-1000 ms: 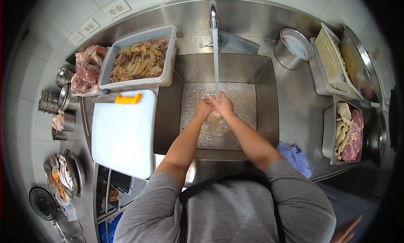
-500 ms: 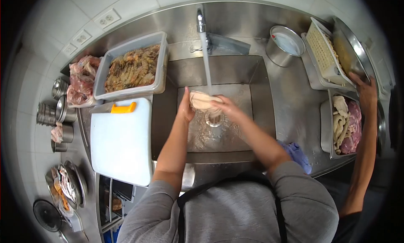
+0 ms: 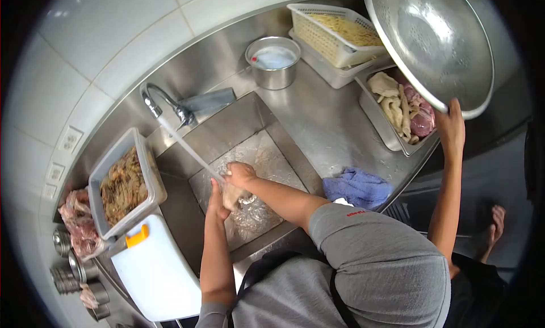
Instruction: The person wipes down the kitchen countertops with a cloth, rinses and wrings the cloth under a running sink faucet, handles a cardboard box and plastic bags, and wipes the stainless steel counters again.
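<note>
Under the running tap, a pale, soft piece of meat is held low inside the steel sink. My left hand grips its left side. My right hand is closed over its upper end, and the stream falls beside these fingers. Part of the meat is hidden by my hands. Water splashes over the sink floor below. The exact kind of meat cannot be made out.
A shrimp tub, raw meat, a white cutting board and a yellow-handled knife lie left. Rightward are a steel pot, basket, meat tray and blue cloth. A co-worker's hand holds a large bowl.
The view has turned to the right. The co-worker's large metal bowl has been lifted away from the wall and tilted. My hands and the pale meat are lower in the sink, still near the stream.
</note>
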